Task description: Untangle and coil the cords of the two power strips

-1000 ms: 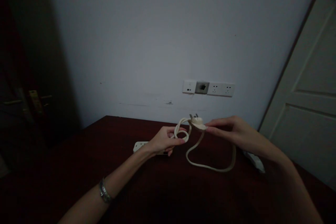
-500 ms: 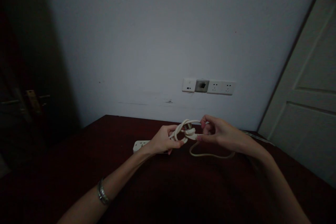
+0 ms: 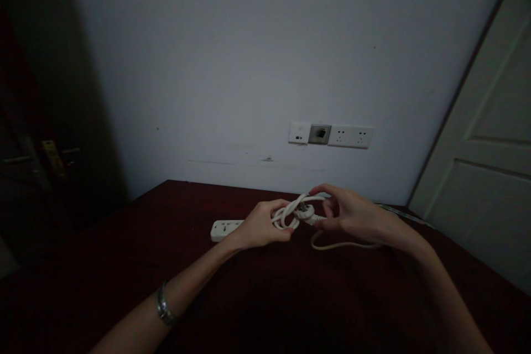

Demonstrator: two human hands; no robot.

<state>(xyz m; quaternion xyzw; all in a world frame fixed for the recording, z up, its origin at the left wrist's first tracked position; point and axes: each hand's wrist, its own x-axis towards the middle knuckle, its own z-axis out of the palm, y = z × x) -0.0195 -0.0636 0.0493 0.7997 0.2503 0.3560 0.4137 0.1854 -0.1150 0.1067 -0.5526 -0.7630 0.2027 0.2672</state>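
Above a dark red table (image 3: 124, 265), both hands work a cream power cord (image 3: 332, 244). My left hand (image 3: 261, 227) is closed around small loops of the cord. My right hand (image 3: 352, 213) pinches the cord and its plug (image 3: 306, 212) right beside those loops. A slack bend of cord trails under my right hand onto the table. The white power strip (image 3: 226, 229) lies on the table behind my left hand, partly hidden by it.
A row of wall sockets (image 3: 331, 135) sits on the pale wall above the table's far edge. A white door (image 3: 485, 166) stands at the right, a dark door with a brass handle (image 3: 50, 157) at the left. A bracelet is on my left wrist.
My right hand has brought the plug in from the right and tucked it against the loops in my left hand. The slack cord on the table has shortened.
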